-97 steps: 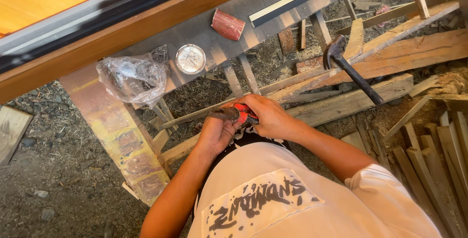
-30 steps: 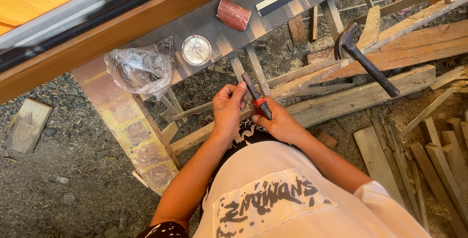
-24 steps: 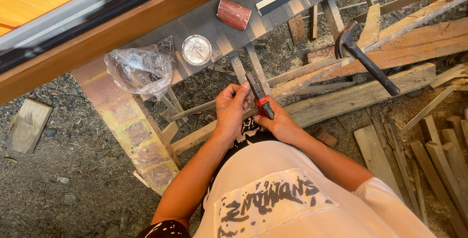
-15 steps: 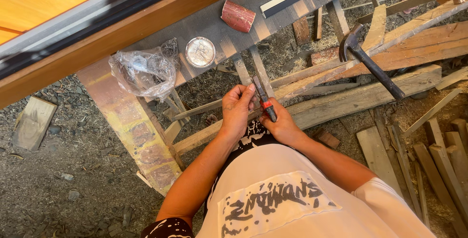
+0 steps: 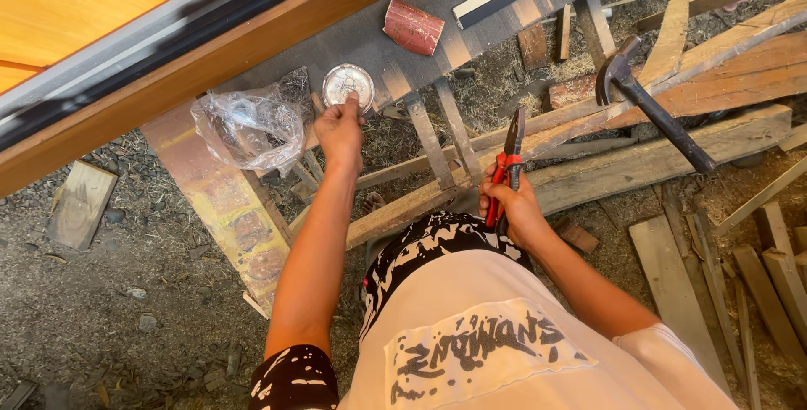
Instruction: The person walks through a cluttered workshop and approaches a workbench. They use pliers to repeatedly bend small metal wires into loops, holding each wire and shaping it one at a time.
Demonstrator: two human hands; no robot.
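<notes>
While my right hand keeps a closed grip on the red-handled steel pliers, I read the step in hand as fetching something small from the round shallow silver tin — my left hand is stretched out to it, fingertips bunched at the tin's near rim. Whether they pinch anything I can't tell; the contents are too small to make out.

Head view, only one: pliers point up and away from me, jaws nearly closed, over the long grey weathered wooden slats. The tin sits on the dark board beside the crumpled clear plastic bag, well apart from the pliers hand.

My judgement on the next move — a fine pinch at the tin, pliers held steady meanwhile.

The black-headed claw hammer lies off to my right on the planks, untouched. A curved red roof-tile shard rests further up the board.
</notes>
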